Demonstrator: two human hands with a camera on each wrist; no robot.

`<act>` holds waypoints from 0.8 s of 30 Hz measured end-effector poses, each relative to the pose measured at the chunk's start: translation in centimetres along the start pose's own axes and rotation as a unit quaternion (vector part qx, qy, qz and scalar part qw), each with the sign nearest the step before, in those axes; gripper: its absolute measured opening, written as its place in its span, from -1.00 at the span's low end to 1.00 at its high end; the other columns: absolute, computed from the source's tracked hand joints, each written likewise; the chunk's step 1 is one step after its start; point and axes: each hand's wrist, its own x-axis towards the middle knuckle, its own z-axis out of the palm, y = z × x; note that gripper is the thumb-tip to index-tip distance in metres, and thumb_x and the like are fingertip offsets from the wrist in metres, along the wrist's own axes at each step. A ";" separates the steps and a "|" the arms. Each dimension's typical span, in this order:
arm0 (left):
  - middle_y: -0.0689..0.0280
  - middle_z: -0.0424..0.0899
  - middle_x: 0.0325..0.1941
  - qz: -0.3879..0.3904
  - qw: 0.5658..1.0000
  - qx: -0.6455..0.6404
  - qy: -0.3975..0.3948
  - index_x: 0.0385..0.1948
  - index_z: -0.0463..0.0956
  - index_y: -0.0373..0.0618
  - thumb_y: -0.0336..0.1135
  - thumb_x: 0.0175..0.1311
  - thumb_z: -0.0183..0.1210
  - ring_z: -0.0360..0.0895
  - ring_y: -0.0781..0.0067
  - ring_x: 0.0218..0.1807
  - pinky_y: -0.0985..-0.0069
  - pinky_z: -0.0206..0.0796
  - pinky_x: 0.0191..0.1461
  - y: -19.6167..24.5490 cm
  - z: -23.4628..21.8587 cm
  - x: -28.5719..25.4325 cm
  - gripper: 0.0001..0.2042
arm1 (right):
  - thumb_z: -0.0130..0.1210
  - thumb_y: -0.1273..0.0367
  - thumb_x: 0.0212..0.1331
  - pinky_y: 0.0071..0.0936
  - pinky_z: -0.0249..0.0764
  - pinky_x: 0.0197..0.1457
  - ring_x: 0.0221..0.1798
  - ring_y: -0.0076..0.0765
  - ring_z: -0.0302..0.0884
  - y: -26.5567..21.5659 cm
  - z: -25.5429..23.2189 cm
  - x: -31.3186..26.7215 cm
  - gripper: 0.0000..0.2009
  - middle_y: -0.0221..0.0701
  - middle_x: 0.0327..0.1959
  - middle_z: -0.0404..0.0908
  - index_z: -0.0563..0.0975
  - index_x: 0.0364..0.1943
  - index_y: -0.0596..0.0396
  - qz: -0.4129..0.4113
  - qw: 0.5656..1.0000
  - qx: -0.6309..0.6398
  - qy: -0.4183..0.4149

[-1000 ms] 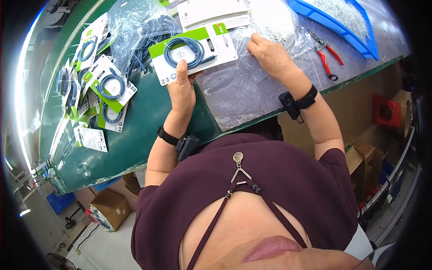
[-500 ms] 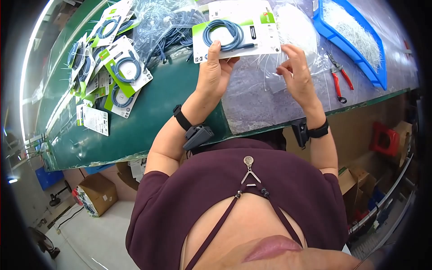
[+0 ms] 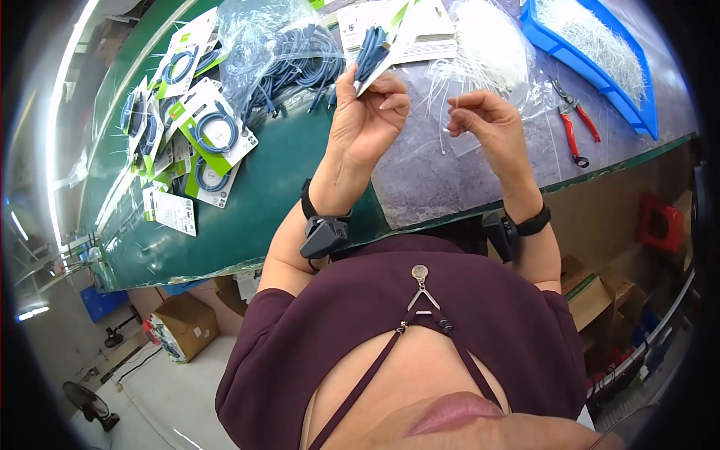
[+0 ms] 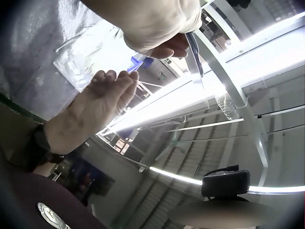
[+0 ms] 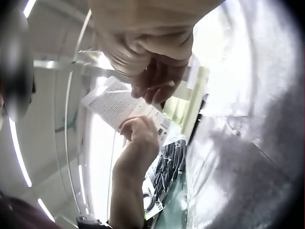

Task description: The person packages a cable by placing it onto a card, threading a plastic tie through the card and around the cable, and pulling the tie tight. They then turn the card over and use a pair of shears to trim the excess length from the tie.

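Note:
In the head view, the left hand (image 3: 364,127) grips the lower end of a white and green card (image 3: 384,66) bearing a coiled blue cable (image 3: 370,52). The card stands nearly edge-on; its printed back (image 5: 112,105) shows in the right wrist view. To the right, apart from the card in the head view, the right hand (image 3: 493,129) has thumb and fingertips together. A thin white tie (image 4: 150,84) extends from those fingertips in the left wrist view. Stacked cards (image 3: 435,34) lie behind the held one.
Carded cables (image 3: 217,131) are piled at the left, near a plastic bag (image 3: 255,37) and loose blue cables (image 3: 304,64). White ties (image 3: 491,52) lie in a clear bag. Red-handled pliers (image 3: 571,135) and a blue tray (image 3: 592,67) are at the right.
The left hand has turned the card from face-up to nearly edge-on. The right hand's fingers have drawn together, and it now stands apart from the card.

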 end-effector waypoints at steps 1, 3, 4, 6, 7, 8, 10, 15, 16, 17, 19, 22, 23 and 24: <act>0.44 0.42 -0.52 -0.013 0.999 -0.034 -0.009 -0.34 0.50 -0.14 -0.24 0.18 0.20 0.39 0.59 -0.40 0.61 0.14 -0.41 -0.2 0.3 -0.1 -0.82 | 0.20 0.59 0.06 -0.62 0.51 -0.34 -0.37 -0.57 0.54 -0.6 0.4 -0.2 -0.74 -0.44 -0.37 0.53 0.56 -0.11 0.24 -0.011 1.000 -0.028 -0.002; 0.45 0.40 -0.54 -0.027 0.998 -0.061 -0.011 -0.37 0.51 -0.16 -0.26 0.17 0.21 0.38 0.61 -0.41 0.63 0.13 -0.41 -0.5 0.6 -0.2 -0.83 | 0.22 0.60 0.02 -0.61 0.48 -0.37 -0.40 -0.56 0.52 -2.8 2.1 -0.5 -0.77 -0.44 -0.40 0.52 0.58 -0.18 0.22 -0.121 0.984 -0.128 0.014; 0.45 0.40 -0.54 -0.037 0.996 -0.084 -0.025 -0.40 0.51 -0.17 -0.27 0.16 0.21 0.38 0.62 -0.41 0.63 0.13 -0.41 -0.6 0.8 -0.2 -0.84 | 0.24 0.61 -0.02 -0.61 0.45 -0.41 -0.43 -0.56 0.51 -4.1 3.0 -0.4 -0.79 -0.44 -0.43 0.51 0.60 -0.24 0.20 -0.229 0.944 -0.236 0.026; 0.46 0.39 -0.55 -0.053 0.989 -0.129 -0.053 -0.44 0.50 -0.18 -0.31 0.15 0.21 0.38 0.64 -0.42 0.64 0.13 -0.42 -0.6 1.1 -0.2 -0.85 | 0.26 0.62 -0.06 -0.61 0.42 -0.44 -0.46 -0.56 0.49 -5.0 3.9 -0.1 -0.81 -0.44 -0.45 0.51 0.63 -0.31 0.18 -0.330 0.882 -0.334 0.044; 0.46 0.39 -0.55 -0.054 0.990 -0.124 -0.048 -0.44 0.50 -0.18 -0.31 0.15 0.21 0.38 0.64 -0.42 0.64 0.13 -0.42 -0.6 1.2 -0.2 -0.85 | 0.26 0.63 -0.09 -0.60 0.40 -0.46 -0.47 -0.54 0.48 -5.1 4.3 0.2 -0.80 -0.42 -0.46 0.50 0.63 -0.32 0.16 -0.361 0.868 -0.336 0.052; 0.46 0.39 -0.56 -0.058 0.989 -0.124 -0.059 -0.45 0.50 -0.19 -0.32 0.15 0.20 0.39 0.64 -0.42 0.65 0.12 -0.42 -0.7 1.4 -0.2 -0.86 | 0.27 0.64 -0.12 -0.59 0.38 -0.49 -0.49 -0.51 0.47 -5.1 4.5 0.4 -0.79 -0.41 -0.46 0.48 0.63 -0.33 0.15 -0.391 0.854 -0.338 0.060; 0.46 0.39 -0.56 -0.067 0.986 -0.128 -0.081 -0.45 0.49 -0.20 -0.34 0.15 0.20 0.39 0.65 -0.43 0.65 0.12 -0.42 -0.7 1.6 -0.3 -0.87 | 0.27 0.64 -0.15 -0.58 0.37 -0.51 -0.51 -0.49 0.47 -5.1 4.6 0.7 -0.78 -0.40 -0.47 0.47 0.63 -0.34 0.14 -0.420 0.840 -0.337 0.071; 0.47 0.38 -0.58 -0.073 0.985 -0.137 -0.072 -0.45 0.48 -0.20 -0.36 0.16 0.19 0.40 0.65 -0.43 0.66 0.12 -0.43 -0.7 1.8 -0.4 -0.88 | 0.27 0.64 -0.14 -0.57 0.38 -0.52 -0.51 -0.45 0.48 -5.1 4.2 1.2 -0.80 -0.40 -0.47 0.48 0.63 -0.36 0.14 -0.424 0.831 -0.351 0.075; 0.47 0.38 -0.58 -0.070 0.986 -0.134 -0.072 -0.45 0.48 -0.20 -0.36 0.16 0.18 0.40 0.65 -0.44 0.66 0.12 -0.43 -0.6 1.8 -0.3 -0.88 | 0.27 0.64 -0.14 -0.57 0.38 -0.52 -0.51 -0.45 0.48 -5.1 4.1 1.2 -0.80 -0.40 -0.47 0.48 0.63 -0.37 0.14 -0.426 0.827 -0.359 0.077; 0.47 0.38 -0.59 -0.068 0.986 -0.131 -0.072 -0.45 0.48 -0.20 -0.37 0.16 0.18 0.40 0.65 -0.44 0.66 0.12 -0.43 -0.5 1.8 -0.3 -0.88 | 0.27 0.64 -0.15 -0.57 0.38 -0.52 -0.51 -0.46 0.48 -5.1 4.0 1.3 -0.80 -0.40 -0.47 0.49 0.63 -0.37 0.14 -0.427 0.823 -0.366 0.078; 0.47 0.38 -0.59 -0.065 0.987 -0.128 -0.073 -0.46 0.48 -0.20 -0.37 0.17 0.18 0.40 0.65 -0.44 0.66 0.12 -0.43 -0.5 1.8 -0.3 -0.88 | 0.27 0.63 -0.15 -0.57 0.39 -0.51 -0.50 -0.45 0.48 -5.1 3.9 1.5 -0.80 -0.41 -0.48 0.49 0.63 -0.37 0.14 -0.435 0.818 -0.368 0.076; 0.47 0.38 -0.59 -0.061 0.989 -0.114 -0.071 -0.45 0.48 -0.19 -0.37 0.17 0.17 0.40 0.65 -0.44 0.66 0.12 -0.44 -0.6 1.7 -0.3 -0.89 | 0.27 0.63 -0.16 -0.56 0.40 -0.51 -0.50 -0.43 0.49 -5.2 4.0 1.6 -0.80 -0.41 -0.48 0.49 0.63 -0.38 0.14 -0.449 0.809 -0.372 0.075; 0.47 0.38 -0.59 -0.061 0.989 -0.113 -0.071 -0.45 0.48 -0.19 -0.37 0.17 0.17 0.40 0.65 -0.44 0.66 0.12 -0.44 -0.6 1.7 -0.3 -0.89 | 0.27 0.62 -0.16 -0.55 0.40 -0.50 -0.49 -0.43 0.49 -5.2 4.0 1.7 -0.80 -0.41 -0.48 0.49 0.63 -0.38 0.14 -0.452 0.806 -0.375 0.073; 0.47 0.38 -0.59 -0.062 0.989 -0.114 -0.070 -0.45 0.48 -0.19 -0.37 0.17 0.17 0.40 0.65 -0.44 0.66 0.12 -0.44 -0.6 1.7 -0.4 -0.89 | 0.27 0.62 -0.16 -0.54 0.40 -0.50 -0.49 -0.42 0.49 -5.3 4.0 1.7 -0.80 -0.41 -0.48 0.49 0.63 -0.38 0.14 -0.456 0.802 -0.378 0.072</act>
